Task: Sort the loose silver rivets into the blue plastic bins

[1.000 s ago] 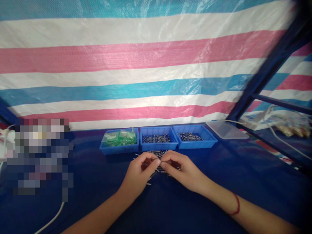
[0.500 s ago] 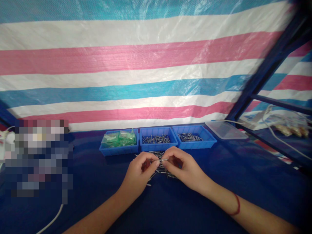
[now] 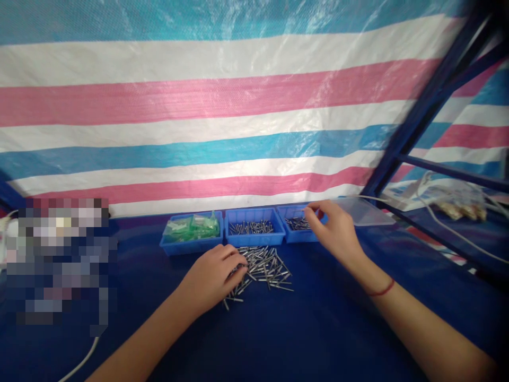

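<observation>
Metal pins [image 3: 265, 267] beneath curled left hand [image 3: 217, 273]; right hand [image 3: 336, 228] above blue bin [image 3: 302, 237]; grips unclear.

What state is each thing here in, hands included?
Metal pins: loose, piled up
Left bin: open, holding green packets
Middle bin: open, holding metal pieces
Right bin: open, partly hidden, holding more pieces
Clear plastic panel: flat
Left hand: curled at the pile
Right hand: fingers bent, at the right bin

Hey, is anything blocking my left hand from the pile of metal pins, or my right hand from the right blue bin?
Nothing visible. Your left hand is over the left side of the pile; your right hand is over the right blue bin.
</observation>
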A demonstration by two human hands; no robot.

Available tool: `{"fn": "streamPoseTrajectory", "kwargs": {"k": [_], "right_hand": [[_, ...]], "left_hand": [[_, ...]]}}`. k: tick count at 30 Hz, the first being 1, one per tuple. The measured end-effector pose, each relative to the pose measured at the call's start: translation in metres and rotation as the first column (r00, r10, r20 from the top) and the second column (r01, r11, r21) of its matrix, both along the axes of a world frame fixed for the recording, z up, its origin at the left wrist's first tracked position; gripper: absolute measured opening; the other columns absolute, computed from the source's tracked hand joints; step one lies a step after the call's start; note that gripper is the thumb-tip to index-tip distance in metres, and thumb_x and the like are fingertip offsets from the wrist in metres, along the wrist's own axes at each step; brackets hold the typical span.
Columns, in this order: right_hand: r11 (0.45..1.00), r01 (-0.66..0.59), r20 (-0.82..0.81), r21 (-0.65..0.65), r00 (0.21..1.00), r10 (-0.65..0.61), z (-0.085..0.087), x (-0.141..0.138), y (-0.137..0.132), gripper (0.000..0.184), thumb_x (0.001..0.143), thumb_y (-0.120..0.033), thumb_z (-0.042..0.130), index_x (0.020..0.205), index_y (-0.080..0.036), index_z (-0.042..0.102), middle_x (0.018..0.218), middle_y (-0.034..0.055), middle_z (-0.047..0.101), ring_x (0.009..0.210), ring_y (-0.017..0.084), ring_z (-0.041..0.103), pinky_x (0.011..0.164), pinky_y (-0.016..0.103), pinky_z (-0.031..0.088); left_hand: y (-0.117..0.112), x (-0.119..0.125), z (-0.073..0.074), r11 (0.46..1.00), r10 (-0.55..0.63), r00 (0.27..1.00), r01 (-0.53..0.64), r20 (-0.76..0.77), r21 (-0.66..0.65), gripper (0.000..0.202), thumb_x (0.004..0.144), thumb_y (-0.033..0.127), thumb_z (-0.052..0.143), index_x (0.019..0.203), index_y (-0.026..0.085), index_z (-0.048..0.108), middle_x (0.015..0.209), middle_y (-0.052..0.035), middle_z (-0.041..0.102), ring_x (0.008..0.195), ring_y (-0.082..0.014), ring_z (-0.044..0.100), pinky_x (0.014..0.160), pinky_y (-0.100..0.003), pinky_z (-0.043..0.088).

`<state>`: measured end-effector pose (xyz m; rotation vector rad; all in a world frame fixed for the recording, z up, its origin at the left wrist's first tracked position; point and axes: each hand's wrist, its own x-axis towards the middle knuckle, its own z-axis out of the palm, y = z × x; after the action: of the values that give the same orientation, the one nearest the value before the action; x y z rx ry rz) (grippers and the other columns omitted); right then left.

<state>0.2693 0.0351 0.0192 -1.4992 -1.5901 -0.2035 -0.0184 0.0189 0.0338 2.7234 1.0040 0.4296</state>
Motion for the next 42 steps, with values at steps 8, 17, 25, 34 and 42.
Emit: {"fn": "streamPoseTrajectory", "kwargs": {"k": [8,17,25,34,42], "right_hand": [[0.924,-0.222,0.148,-0.310,0.949,0.277,0.012,-0.013,-0.015,0.018,0.087,-0.029,0.048,0.081,-0.017,0.061,0.071,0.0029,0.062,0.064,0.016,0.056,0.062,0.028,0.040],[0.730,-0.319,0.222,-0.604,0.812,0.539,-0.005,-0.053,-0.049,0.056,0.074,-0.046,0.065,0.118,-0.014,0.054,0.107,0.0127,0.058,0.081,0.024,0.063,0.067,0.034,0.046],[0.703,-0.453,0.134,-0.548,0.782,0.608,-0.010,-0.071,-0.049,0.023,0.085,-0.025,0.056,0.107,-0.021,0.060,0.098,0.0057,0.060,0.083,0.020,0.062,0.074,0.032,0.049],[0.758,-0.458,0.119,-0.464,0.816,0.566,-0.016,-0.074,-0.047,0.017,0.088,-0.020,0.051,0.098,-0.022,0.064,0.091,0.0052,0.062,0.086,0.019,0.059,0.076,0.032,0.047],[0.800,-0.428,0.147,-0.420,0.838,0.525,-0.017,-0.077,-0.047,0.013,0.086,-0.021,0.053,0.091,-0.019,0.065,0.088,0.0067,0.062,0.085,0.021,0.055,0.079,0.038,0.045]], "left_hand": [[-0.019,-0.035,0.019,0.885,0.282,0.925,-0.353,-0.255,-0.305,0.081,0.064,0.046,0.071,0.136,0.026,0.041,0.126,-0.0116,0.048,0.095,-0.0309,0.063,0.082,-0.038,0.046],[-0.005,-0.018,-0.001,0.916,0.254,0.940,-0.309,-0.229,-0.256,0.071,0.067,0.045,0.070,0.130,0.018,0.050,0.119,-0.0140,0.056,0.100,-0.0334,0.061,0.086,-0.039,0.045],[-0.002,-0.006,-0.021,0.963,0.166,0.986,-0.163,-0.008,-0.216,0.042,0.083,0.039,0.059,0.121,0.023,0.057,0.111,-0.0072,0.062,0.099,-0.0242,0.060,0.087,-0.033,0.045],[-0.006,-0.001,-0.023,0.961,0.203,0.967,-0.166,0.157,-0.222,0.022,0.089,0.030,0.051,0.105,0.024,0.065,0.102,-0.0031,0.064,0.094,-0.0197,0.060,0.085,-0.029,0.045],[-0.006,-0.002,-0.024,0.964,0.254,0.952,-0.234,0.172,-0.125,0.027,0.091,0.030,0.043,0.104,0.026,0.067,0.098,-0.0028,0.060,0.087,-0.0169,0.061,0.082,-0.028,0.046]]}}
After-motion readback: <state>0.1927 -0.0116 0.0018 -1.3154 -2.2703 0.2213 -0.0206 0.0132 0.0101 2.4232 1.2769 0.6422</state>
